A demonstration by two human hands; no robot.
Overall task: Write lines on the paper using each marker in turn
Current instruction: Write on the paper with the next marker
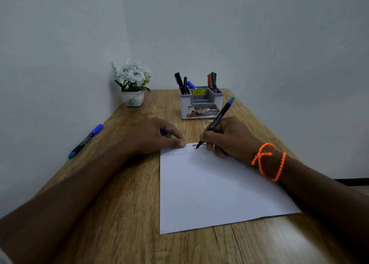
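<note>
The paper (215, 187) lies flat on the wooden counter (123, 213), with zigzag lines along its far edge. The right hand (229, 138) grips a black marker (216, 122), tip on the paper. The left hand (157, 138) presses the paper's far left corner, fingers curled around a blue cap (162, 132); another marker (86, 141) lies well left.

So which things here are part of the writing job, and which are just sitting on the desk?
Part of the job:
- paper
- marker gripped in the right hand
- blue cap held in the left hand
- blue marker lying on the desk
- markers in the organizer

Just lying about:
- flower pot
- orange bracelet
</note>
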